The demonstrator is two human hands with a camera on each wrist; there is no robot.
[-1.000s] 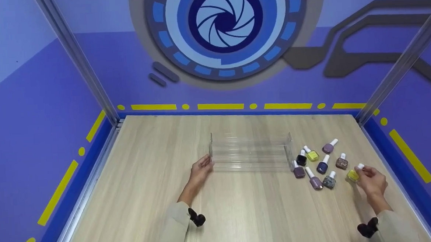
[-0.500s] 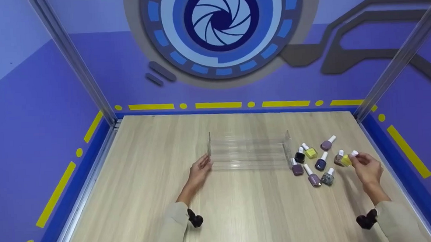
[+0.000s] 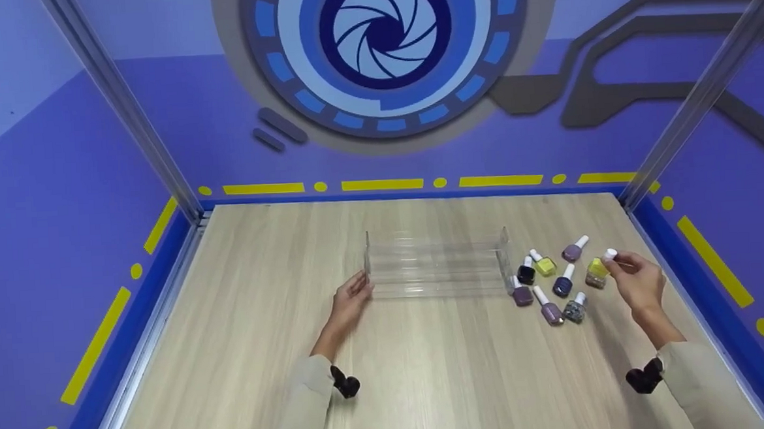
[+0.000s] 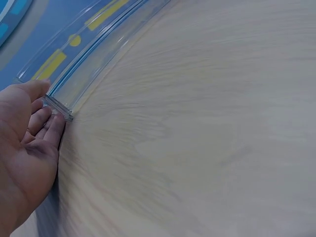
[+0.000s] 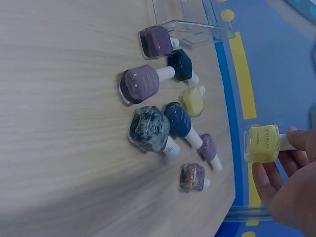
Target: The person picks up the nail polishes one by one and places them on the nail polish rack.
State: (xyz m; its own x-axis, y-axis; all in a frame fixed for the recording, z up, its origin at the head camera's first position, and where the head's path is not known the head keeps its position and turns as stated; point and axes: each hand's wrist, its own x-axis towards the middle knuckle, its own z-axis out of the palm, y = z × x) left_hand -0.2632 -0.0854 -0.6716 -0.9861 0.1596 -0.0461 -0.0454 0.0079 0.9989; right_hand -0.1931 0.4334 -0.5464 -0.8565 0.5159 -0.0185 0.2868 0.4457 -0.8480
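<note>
My right hand (image 3: pixel 641 284) pinches the white cap of a yellow nail polish bottle (image 5: pixel 263 143), held up off the table with its glass body pointing left. In the head view it overlaps a brown glitter nail polish bottle (image 3: pixel 596 282). My left hand (image 3: pixel 350 302) grips the left end of a clear plastic display rack (image 3: pixel 435 289), thumb and fingertips at its end panel (image 4: pixel 58 107). Stepped ledges run along the rack, and no bottles stand on it. Right of the rack lie several more bottles, among them a dark blue one (image 3: pixel 563 286) and a second yellow one (image 3: pixel 545 267).
A black bottle (image 3: pixel 526 273) and a dark purple bottle (image 3: pixel 522 295) lie close against the rack's right end. Nearer the front are a mauve bottle (image 3: pixel 551 313) and a grey speckled one (image 3: pixel 575 311). Blue walls with metal posts (image 3: pixel 702 86) enclose the wooden table (image 3: pixel 430 375).
My right hand has lifted the yellow bottle and carried it away from me and slightly left, over the brown glitter bottle. The left hand stays at the rack's end.
</note>
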